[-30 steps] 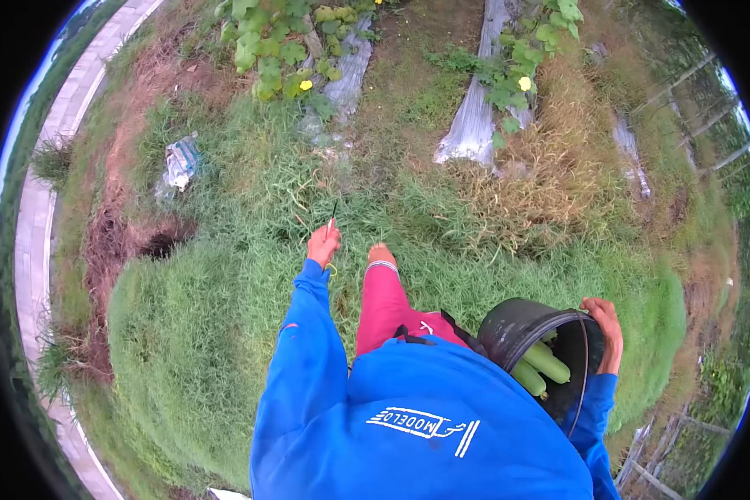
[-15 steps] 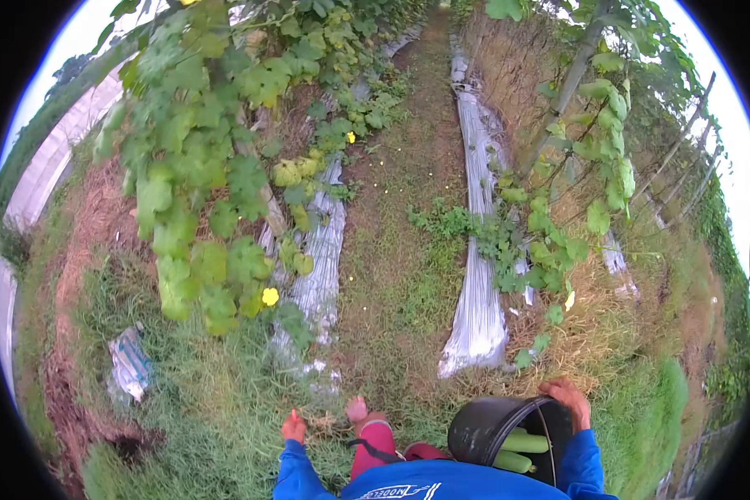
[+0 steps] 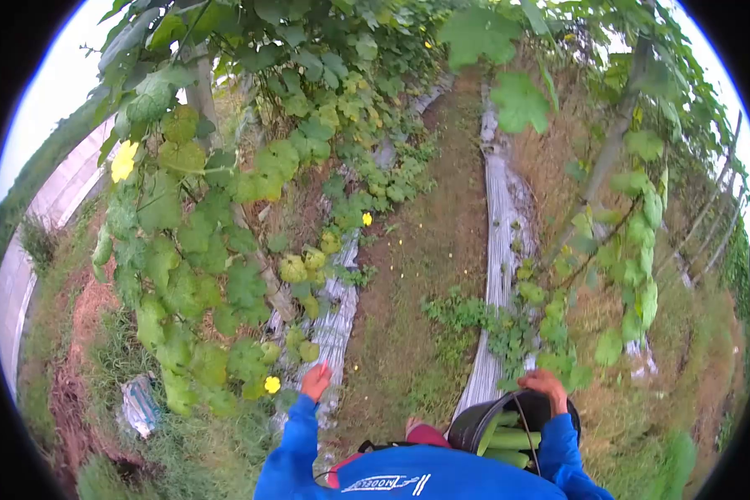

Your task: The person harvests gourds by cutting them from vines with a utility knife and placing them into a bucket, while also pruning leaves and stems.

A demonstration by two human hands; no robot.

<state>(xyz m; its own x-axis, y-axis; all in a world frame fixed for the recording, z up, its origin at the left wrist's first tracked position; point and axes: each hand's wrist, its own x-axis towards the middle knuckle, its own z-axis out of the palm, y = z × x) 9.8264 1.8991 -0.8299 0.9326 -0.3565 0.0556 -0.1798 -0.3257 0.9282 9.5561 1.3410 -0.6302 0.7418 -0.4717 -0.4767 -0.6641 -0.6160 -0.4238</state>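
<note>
My right hand (image 3: 542,383) grips the rim of a black bucket (image 3: 468,426), which is tilted against my right side. Several long green gourds (image 3: 508,439) lie inside it, and a thin handle crosses its mouth. Out in front on the left, my left hand (image 3: 316,382) is raised with its fingers curled. Whether something small is in it, I cannot make out. Nearest to that hand are the hanging leaves of a climbing vine (image 3: 175,283) and a yellow flower (image 3: 272,384).
A dirt path (image 3: 417,275) runs ahead between two strips of silvery plastic sheet (image 3: 497,283). Vines on wooden poles (image 3: 612,150) flank both sides. A crumpled bag (image 3: 139,406) lies in the grass at left, with a pale paved strip (image 3: 58,196) beyond.
The view has shifted forward and tilted up toward the vines. My left hand has risen and reached forward. The bucket remains gripped in my right hand.
</note>
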